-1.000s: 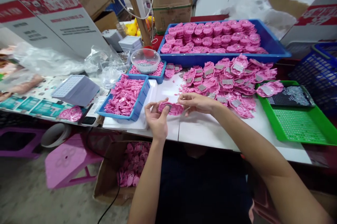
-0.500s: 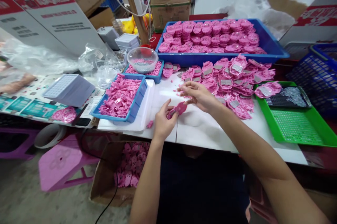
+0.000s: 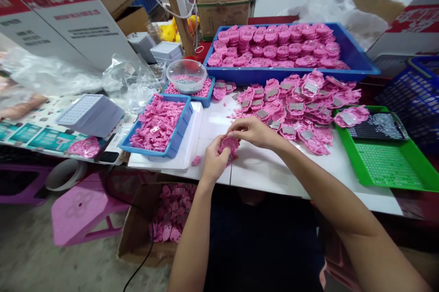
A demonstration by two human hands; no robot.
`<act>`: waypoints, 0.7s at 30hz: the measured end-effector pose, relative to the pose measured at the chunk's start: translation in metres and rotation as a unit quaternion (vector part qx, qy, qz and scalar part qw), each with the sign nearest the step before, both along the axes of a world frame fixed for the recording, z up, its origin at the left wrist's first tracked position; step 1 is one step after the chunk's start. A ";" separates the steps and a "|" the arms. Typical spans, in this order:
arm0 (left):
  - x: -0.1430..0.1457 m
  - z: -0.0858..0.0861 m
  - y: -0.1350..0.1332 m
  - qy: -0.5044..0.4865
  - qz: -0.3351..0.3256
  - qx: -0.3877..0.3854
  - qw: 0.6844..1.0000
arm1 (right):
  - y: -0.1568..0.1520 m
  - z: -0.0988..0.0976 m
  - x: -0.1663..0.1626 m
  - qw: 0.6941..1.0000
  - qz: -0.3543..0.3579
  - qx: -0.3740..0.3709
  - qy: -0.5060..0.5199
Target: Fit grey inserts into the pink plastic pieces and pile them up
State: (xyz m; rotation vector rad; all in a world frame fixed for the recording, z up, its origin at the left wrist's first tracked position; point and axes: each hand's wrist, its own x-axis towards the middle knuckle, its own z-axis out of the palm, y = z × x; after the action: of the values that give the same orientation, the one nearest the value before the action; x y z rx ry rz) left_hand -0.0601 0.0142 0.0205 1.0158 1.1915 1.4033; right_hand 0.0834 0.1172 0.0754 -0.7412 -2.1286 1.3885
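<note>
My left hand is closed around the edge of a pink plastic casing, held tilted just above the white table top near its front edge. My right hand comes in from the right, its thumb and fingers pinched together at the upper rim of that casing. Whatever lies between those fingertips is too small or hidden to make out. Small pink bits are scattered behind my hands. To the right of them spreads a loose heap of pink casings with grey plates. One small pink piece lies left of my left hand.
A blue tray of pink parts stands left, with a clear bowl behind it. Stacked pink casings fill a large blue tray at the back. Right is a green tray; below, a carton of pink pieces.
My right hand has moved left and slightly down from beside the casing onto its upper rim, and its fingers have closed. The casing has turned its broad face toward me.
</note>
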 end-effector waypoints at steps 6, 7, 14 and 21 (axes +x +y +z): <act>-0.001 0.002 -0.002 0.030 0.021 -0.001 0.999 | -0.001 0.001 0.001 1.000 -0.019 -0.004 -0.023; -0.001 0.002 -0.002 0.034 0.021 -0.001 0.999 | -0.001 0.001 0.001 0.999 -0.014 -0.018 -0.025; 0.000 -0.003 -0.001 0.089 0.020 0.006 0.996 | -0.002 0.013 0.001 0.980 0.008 0.142 -0.136; 0.000 -0.002 0.002 0.099 0.010 0.001 0.995 | -0.005 0.015 -0.001 0.957 0.014 0.203 -0.209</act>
State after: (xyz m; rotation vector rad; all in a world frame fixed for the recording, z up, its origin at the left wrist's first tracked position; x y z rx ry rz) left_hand -0.0601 0.0165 0.0188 1.1682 1.3471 1.3434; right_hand 0.0824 0.1117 0.0905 -0.8921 -2.6419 0.8046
